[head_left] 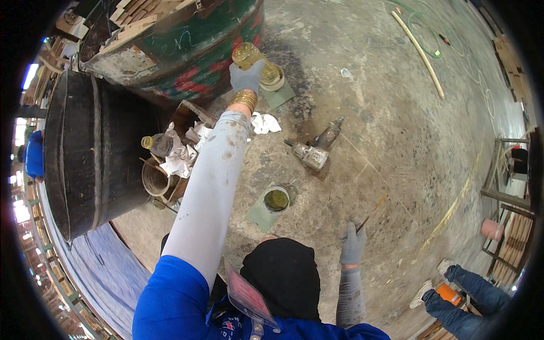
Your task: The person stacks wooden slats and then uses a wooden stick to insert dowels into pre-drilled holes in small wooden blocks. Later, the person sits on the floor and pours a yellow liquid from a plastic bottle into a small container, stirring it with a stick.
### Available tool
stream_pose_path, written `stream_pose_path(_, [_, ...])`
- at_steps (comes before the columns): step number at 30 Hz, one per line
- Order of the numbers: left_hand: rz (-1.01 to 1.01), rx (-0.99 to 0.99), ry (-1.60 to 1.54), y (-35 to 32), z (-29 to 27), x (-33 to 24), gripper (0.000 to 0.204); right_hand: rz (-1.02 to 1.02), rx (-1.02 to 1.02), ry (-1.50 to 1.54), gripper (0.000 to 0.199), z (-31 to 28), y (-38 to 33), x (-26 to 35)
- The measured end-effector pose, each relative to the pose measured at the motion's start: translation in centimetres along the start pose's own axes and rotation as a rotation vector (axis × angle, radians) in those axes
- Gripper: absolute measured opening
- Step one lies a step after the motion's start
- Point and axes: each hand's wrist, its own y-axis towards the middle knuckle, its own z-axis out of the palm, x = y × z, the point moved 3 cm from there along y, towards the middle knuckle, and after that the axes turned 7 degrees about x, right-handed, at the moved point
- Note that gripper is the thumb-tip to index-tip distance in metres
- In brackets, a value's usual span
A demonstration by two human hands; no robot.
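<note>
My left hand (246, 76), in a grey glove, reaches forward and is closed on a clear yellowish jar (245, 52). Beside that hand a pale-rimmed container (276, 84) stands on a green pad (281, 98); whether the jar touches it is hidden by my hand. Low on the right, my gloved right hand (353, 245) grips a thin brush (371, 214), its yellowish tip pointing away from me. Between my arms, a cup of greenish-yellow liquid (276, 199) sits on another green pad (256, 214). A greasy metal power tool (317, 148) lies on the floor ahead.
White rags (180, 161) and a yellow-capped bottle (160, 144) fill a container at left, next to a black drum (99, 153). A large green bin (192, 54) holds wood pieces. A pale pole (419, 54) and green hose (422, 42) lie far right. Another person's legs (453, 300) show lower right.
</note>
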Motion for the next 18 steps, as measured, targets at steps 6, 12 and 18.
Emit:
stream_pose_path(6, [-0.012, -0.002, -0.167, 1.0, -1.8, 2.1, 0.092, -0.007, 0.025, 0.044, 0.028, 1.4, 0.2, 0.6])
stream_pose_path(12, [0.012, -0.028, -0.204, 1.7, -1.9, 1.7, 0.086, 0.005, 0.032, 0.029, 0.028, 2.7, 0.1, 0.2])
stream_pose_path(18, [-0.001, 0.003, -0.336, 0.7, -0.3, -0.4, 0.052, -0.012, 0.013, 0.079, 0.027, 3.1, -0.6, -0.3])
